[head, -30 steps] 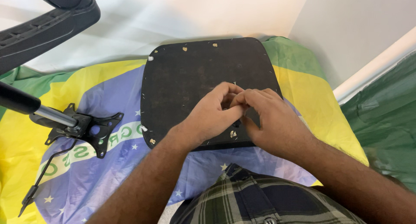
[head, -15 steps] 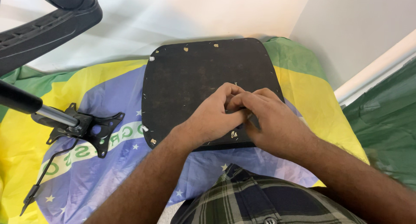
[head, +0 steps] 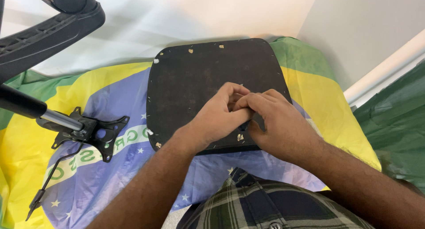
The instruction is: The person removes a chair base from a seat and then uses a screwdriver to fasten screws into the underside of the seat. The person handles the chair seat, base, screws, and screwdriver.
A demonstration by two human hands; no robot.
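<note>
The black seat board, flat, dusty and round-cornered, is lying underside up on a yellow, green and blue flag cloth by a pale wall. Left of the board a black metal chair mechanism is resting. Left hand and right hand are pressing together on the board's near edge, fingers curled; what they are pinching is hidden.

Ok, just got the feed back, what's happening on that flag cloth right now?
A person's left hand and right hand are pressed together, fingertips pinching at something small on a black seat panel; what they pinch is hidden. The panel lies flat on a flag cloth. A black metal bracket on a pole lies to the left, untouched.
</note>
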